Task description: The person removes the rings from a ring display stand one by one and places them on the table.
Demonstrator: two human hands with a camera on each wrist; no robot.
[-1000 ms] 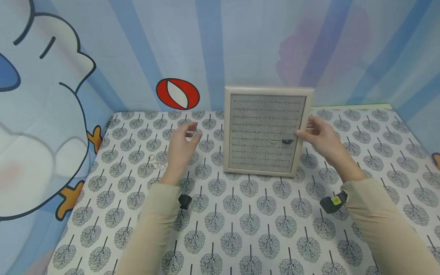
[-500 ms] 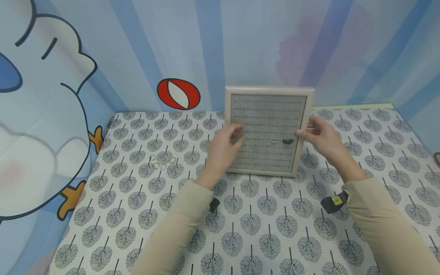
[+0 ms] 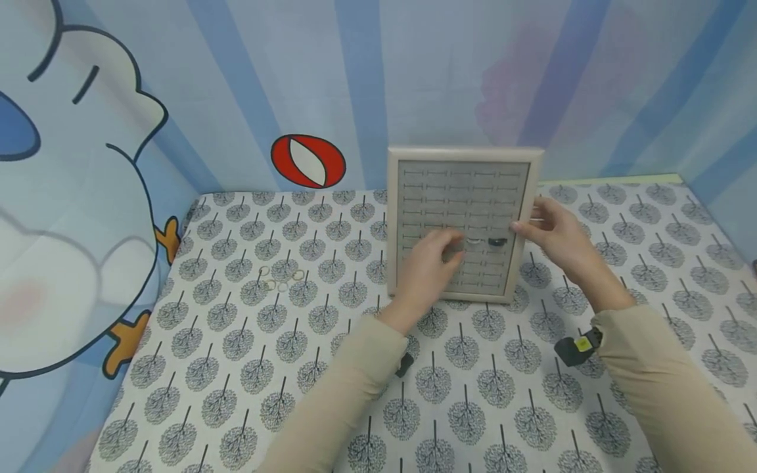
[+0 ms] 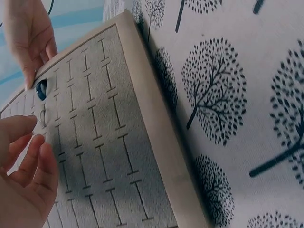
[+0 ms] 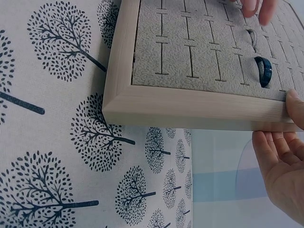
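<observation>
Left hand [image 3: 428, 266], fingertips pinched together, now being brought across from loose gold rings [image 3: 279, 278] onto upright grey slotted wood-framed ring board [image 3: 462, 223]; board edge being clamped by right hand [image 3: 556, 236]; 2 rings [image 3: 485, 242] already seated.

A flat table covered in a white cloth printed with dark grey trees [image 3: 331, 394] carries everything here. At about one o'clock, toward the far edge, a pale wood-framed grey felt ring board [image 3: 393, 223] stands on it, propped nearly upright. At roughly ten o'clock, well apart from the board, a small cluster of thin gold-coloured rings [image 3: 279, 278] lies flat on the cloth.
</observation>
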